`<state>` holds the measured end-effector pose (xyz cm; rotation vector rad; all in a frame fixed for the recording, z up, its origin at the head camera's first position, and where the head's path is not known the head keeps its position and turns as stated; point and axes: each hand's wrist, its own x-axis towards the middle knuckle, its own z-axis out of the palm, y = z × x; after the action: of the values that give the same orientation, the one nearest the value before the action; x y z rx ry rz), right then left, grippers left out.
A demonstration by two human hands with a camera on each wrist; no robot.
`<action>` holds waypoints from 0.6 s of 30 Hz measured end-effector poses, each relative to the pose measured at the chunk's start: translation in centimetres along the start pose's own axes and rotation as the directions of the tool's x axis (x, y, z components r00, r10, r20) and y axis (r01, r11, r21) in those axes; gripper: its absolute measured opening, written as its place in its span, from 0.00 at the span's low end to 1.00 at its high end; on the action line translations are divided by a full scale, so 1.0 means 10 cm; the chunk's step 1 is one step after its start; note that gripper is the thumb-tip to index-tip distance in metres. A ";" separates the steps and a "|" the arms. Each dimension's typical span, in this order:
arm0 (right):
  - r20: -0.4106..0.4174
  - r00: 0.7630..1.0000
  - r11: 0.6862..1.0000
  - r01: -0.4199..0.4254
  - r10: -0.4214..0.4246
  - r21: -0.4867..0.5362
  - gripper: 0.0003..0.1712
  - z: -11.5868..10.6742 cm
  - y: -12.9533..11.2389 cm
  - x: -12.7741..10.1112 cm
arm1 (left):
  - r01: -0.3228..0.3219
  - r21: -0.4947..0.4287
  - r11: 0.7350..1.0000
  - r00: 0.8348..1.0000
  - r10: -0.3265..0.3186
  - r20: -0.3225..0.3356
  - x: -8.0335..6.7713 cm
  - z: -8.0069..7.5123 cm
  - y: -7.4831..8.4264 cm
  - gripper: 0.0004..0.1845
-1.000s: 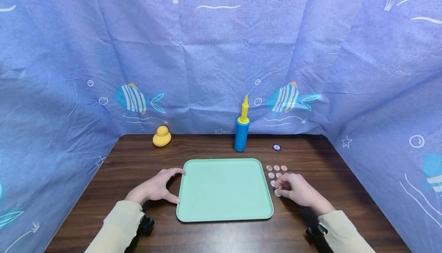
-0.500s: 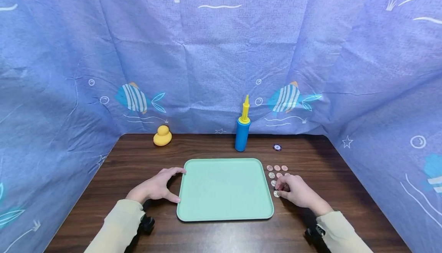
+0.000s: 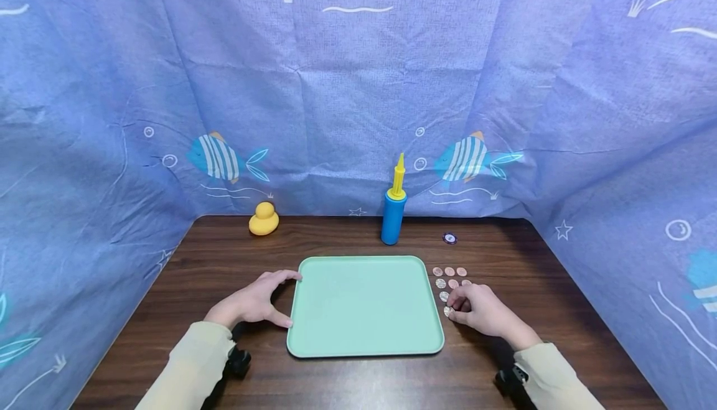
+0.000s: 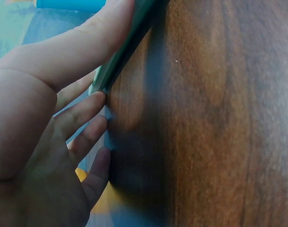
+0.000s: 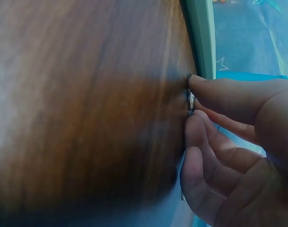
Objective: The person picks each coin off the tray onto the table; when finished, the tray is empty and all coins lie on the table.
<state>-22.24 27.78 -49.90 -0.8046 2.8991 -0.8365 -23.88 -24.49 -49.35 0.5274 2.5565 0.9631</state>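
Observation:
A pale green tray (image 3: 364, 307) lies flat in the middle of the table. My left hand (image 3: 254, 300) rests at its left edge, thumb and forefinger spread apart and touching the rim; in the left wrist view the thumb (image 4: 73, 52) lies along the tray's side. Right of the tray, several small coins (image 3: 450, 272), copper and silvery, lie in rough rows. My right hand (image 3: 478, 310) pinches the nearest silvery coin (image 3: 448, 312) at table level. The right wrist view shows that coin (image 5: 191, 100) edge-on between thumb and fingertips. Some coins are partly hidden by the right hand.
A yellow rubber duck (image 3: 263, 219) sits at the back left. A blue and yellow hand pump (image 3: 393, 211) stands upright behind the tray. A dark poker chip (image 3: 450, 238) lies at the back right. A blue fish-patterned curtain (image 3: 347, 105) surrounds the table (image 3: 358, 391).
The right hand has shifted the nearest coin very slightly beside the tray, staying in the same spot otherwise. The left hand and the tray have not moved.

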 end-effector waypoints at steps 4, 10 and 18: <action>0.002 1.000 1.000 -0.012 0.012 -0.002 0.10 0.00 -0.01 0.01 | -0.003 0.002 1.000 1.000 0.003 -0.001 0.00 0.00 0.00 0.51; 0.003 1.000 1.000 -0.011 0.011 -0.009 0.10 0.00 -0.01 0.01 | -0.003 -0.001 1.000 1.000 0.003 0.001 -0.01 0.00 0.01 0.51; 0.011 1.000 1.000 -0.002 0.002 0.000 0.09 -0.02 0.01 0.01 | -0.017 0.006 1.000 1.000 0.017 0.003 -0.01 -0.01 0.01 0.51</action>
<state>-22.40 27.85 -49.79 -0.8042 2.8899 -0.8300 -23.84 -24.55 -49.21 0.5523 2.5565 0.9601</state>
